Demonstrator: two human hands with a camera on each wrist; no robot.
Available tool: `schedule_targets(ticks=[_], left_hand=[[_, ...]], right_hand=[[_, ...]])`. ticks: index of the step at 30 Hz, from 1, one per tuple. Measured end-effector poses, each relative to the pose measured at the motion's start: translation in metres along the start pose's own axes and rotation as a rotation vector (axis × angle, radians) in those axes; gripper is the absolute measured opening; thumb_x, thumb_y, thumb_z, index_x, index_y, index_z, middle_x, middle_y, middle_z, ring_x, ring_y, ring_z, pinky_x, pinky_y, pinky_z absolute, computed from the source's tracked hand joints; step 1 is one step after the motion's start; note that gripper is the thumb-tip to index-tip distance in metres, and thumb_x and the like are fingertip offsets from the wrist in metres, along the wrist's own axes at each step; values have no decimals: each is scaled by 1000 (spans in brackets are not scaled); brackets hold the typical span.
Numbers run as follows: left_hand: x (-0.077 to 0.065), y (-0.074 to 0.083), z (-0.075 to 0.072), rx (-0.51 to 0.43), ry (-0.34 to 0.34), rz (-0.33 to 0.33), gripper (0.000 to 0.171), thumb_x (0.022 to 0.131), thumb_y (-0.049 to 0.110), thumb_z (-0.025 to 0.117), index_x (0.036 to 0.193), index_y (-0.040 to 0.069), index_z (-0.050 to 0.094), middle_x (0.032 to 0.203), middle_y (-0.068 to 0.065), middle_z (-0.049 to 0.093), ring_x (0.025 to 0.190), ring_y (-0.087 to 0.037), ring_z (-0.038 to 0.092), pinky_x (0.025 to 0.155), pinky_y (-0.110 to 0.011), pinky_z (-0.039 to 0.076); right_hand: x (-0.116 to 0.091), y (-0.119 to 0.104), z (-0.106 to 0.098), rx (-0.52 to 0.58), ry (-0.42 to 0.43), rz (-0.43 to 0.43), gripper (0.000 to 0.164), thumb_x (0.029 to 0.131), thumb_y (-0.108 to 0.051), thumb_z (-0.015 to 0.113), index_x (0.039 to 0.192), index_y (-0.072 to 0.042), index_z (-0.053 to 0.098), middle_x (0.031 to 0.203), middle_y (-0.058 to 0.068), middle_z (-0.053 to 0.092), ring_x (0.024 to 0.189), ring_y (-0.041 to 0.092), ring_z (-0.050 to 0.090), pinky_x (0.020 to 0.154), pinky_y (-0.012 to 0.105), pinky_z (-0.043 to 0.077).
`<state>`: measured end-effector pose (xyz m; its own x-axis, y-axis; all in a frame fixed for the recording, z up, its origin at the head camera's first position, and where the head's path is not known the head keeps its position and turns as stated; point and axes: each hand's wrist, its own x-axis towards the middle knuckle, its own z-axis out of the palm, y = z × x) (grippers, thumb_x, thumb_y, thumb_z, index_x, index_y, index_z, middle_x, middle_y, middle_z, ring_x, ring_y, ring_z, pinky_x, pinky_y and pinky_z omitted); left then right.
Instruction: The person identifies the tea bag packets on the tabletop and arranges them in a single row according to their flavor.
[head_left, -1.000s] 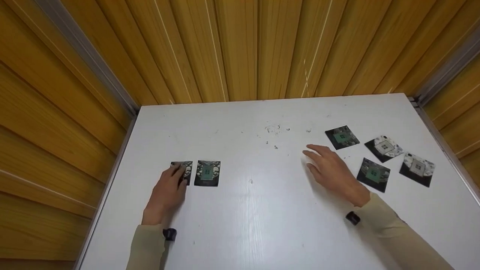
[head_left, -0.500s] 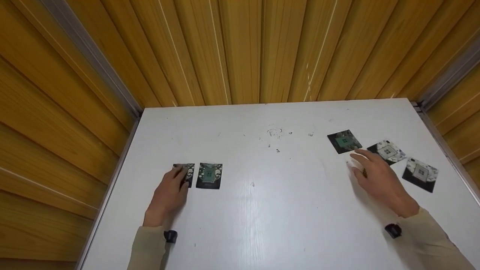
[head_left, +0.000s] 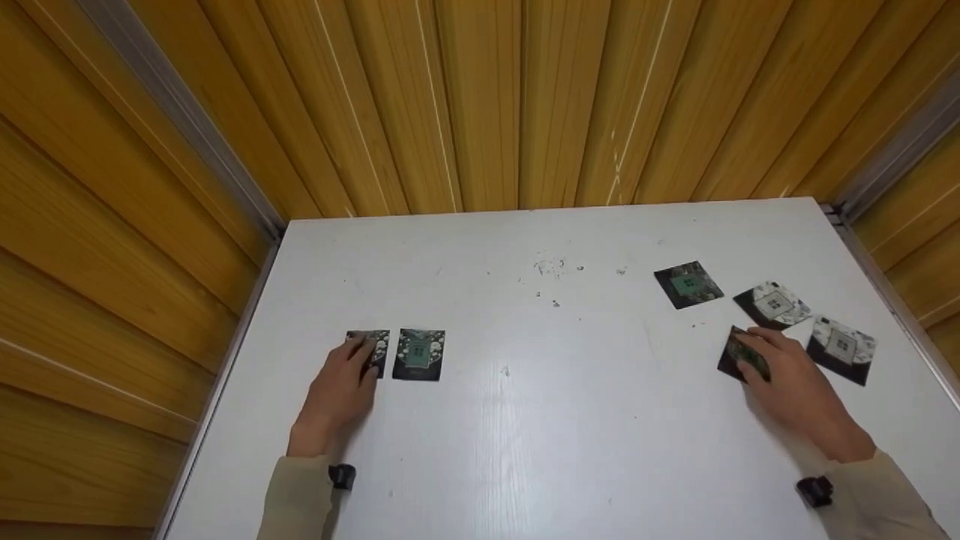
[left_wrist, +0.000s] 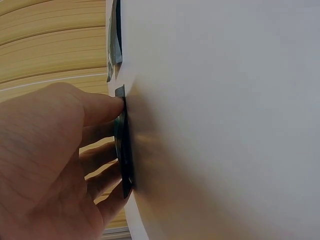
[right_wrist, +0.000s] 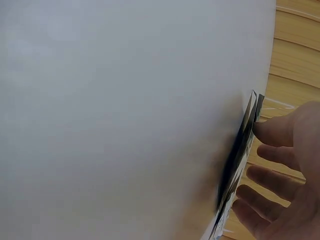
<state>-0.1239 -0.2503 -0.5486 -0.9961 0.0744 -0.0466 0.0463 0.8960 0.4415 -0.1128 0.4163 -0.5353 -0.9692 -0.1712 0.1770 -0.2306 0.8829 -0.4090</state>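
Observation:
Several flat square sachets with a dark base and a patterned print lie on the white table. My left hand point(head_left: 334, 394) rests over the leftmost sachet point(head_left: 380, 352), partly covering it; in the left wrist view the thumb point(left_wrist: 107, 106) touches this sachet point(left_wrist: 123, 150) near one end and the fingers spread along it. A second green-labelled sachet point(head_left: 418, 354) lies just to its right. On the right side my right hand point(head_left: 795, 386) reaches over a dark green sachet point(head_left: 731, 356), hiding part of it. In the right wrist view the thumb tip overlaps the sachets' edge, with the other fingers spread.
Beyond the right hand lie another dark green sachet point(head_left: 686, 283) and two white-patterned sachets, one at the back point(head_left: 776, 302) and one further right point(head_left: 844, 345). Yellow wood-look panels point(head_left: 480, 105) enclose the table point(head_left: 525, 450) at the back and sides.
My right hand has moved right and toward me, onto the dark green sachet. My left hand has stayed on its sachet.

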Motion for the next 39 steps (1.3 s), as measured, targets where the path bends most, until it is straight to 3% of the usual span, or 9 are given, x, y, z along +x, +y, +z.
schedule_targets(ticks=[10, 20, 39], left_hand=[[0, -2, -1, -1, -7, 7, 55, 111, 21, 53, 161, 0, 45, 169, -24, 37, 157, -46, 34, 126, -63, 35], [-2, -2, 0, 4, 19, 23, 53, 111, 20, 54, 159, -1, 47, 168, -25, 39, 156, -46, 35, 124, -64, 38], [0, -1, 1, 8, -2, 1, 54, 112, 22, 52, 161, 1, 45, 169, -24, 37, 158, -46, 34, 126, -63, 35]], right_hand=[[-3, 2, -2, 30, -82, 38, 42, 109, -15, 61, 141, 12, 60, 151, 37, 48, 136, 64, 42, 101, 81, 40], [-4, -4, -2, 18, -128, 14, 44, 107, -13, 63, 142, 14, 59, 150, 37, 48, 135, 63, 43, 102, 77, 42], [14, -42, 12, 18, -198, -13, 44, 106, -11, 64, 144, 9, 59, 153, 33, 47, 141, 57, 42, 111, 74, 41]])
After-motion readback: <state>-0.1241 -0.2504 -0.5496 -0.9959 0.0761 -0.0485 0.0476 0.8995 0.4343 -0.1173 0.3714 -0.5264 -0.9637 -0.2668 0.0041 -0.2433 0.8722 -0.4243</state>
